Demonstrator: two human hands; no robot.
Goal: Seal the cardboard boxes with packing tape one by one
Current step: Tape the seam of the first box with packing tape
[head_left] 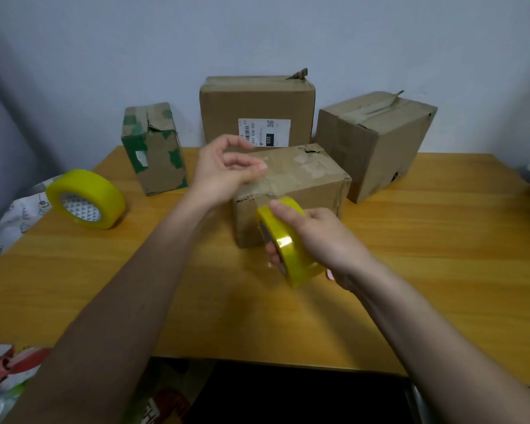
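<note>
A worn cardboard box (312, 175) lies in the middle of the wooden table (426, 255). My right hand (318, 237) grips a yellow tape roll (291, 249) against the box's near face, with clear tape running from the roll up over the box's front edge. My left hand (224, 169) hovers over the box's left top edge, thumb and forefinger pinched together, apparently on the tape's end. Three other boxes stand behind: a green-patched one (153, 151), a large labelled one (257, 108) and one at the right (377, 145).
A second, thicker yellow tape roll (86, 198) lies at the table's left. Patterned paper or bags (10, 221) sit off the left edge, and colourful packaging (3, 371) lies below the front left corner. A wall stands close behind the boxes.
</note>
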